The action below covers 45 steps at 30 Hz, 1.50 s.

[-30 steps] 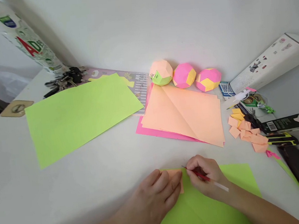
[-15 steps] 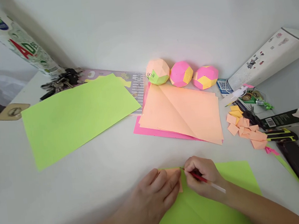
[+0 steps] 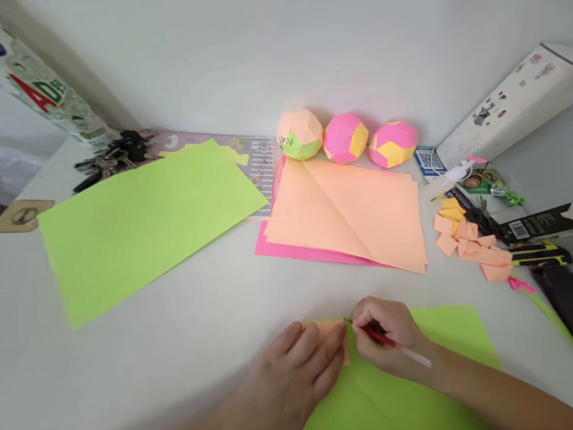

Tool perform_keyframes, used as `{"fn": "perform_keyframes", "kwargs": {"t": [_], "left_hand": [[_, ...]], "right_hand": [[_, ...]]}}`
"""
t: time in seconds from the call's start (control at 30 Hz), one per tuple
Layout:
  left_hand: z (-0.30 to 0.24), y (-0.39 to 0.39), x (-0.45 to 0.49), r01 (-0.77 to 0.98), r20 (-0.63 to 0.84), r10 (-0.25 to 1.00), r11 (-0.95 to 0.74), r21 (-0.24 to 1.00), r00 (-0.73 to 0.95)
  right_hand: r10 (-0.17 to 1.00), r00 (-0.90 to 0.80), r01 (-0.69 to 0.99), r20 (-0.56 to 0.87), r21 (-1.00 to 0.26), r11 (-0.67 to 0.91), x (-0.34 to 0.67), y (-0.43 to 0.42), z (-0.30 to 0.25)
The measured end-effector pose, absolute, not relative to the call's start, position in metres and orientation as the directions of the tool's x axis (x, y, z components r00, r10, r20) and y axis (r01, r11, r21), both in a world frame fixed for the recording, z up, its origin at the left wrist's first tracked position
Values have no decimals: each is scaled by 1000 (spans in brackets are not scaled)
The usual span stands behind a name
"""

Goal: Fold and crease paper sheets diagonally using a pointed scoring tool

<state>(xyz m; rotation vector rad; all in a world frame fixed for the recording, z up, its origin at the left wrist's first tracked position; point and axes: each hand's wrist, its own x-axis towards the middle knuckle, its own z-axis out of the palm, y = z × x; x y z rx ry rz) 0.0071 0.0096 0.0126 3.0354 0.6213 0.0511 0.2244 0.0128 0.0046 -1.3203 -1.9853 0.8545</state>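
My left hand [image 3: 295, 375] lies flat with its fingers stretched over a small orange paper piece [image 3: 338, 336], pressing it onto a green sheet [image 3: 407, 398] at the table's near edge. My right hand [image 3: 384, 333] pinches a thin red pen [image 3: 388, 341], whose tip touches the top right corner of the orange piece. Part of the orange piece is hidden under my left fingers.
A large green sheet [image 3: 141, 218] lies at the left, and orange sheets [image 3: 351, 216] over pink paper lie in the middle. Three paper balls [image 3: 344, 137] stand by the wall. Small orange cut pieces [image 3: 470, 246], a utility knife [image 3: 541, 256], boxes and keys [image 3: 111, 157] lie around.
The pen tip has slid a little left and up along the edge of the orange piece. My left hand has stayed pressed on it.
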Motion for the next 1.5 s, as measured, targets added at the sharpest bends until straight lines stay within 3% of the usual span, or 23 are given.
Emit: {"fn": "perform_keyframes", "kwargs": {"t": [1.5], "left_hand": [[10, 10, 6, 397, 33, 400, -916, 59, 916]], "right_hand": [[939, -329, 556, 103, -782, 281, 225, 13, 6]]}}
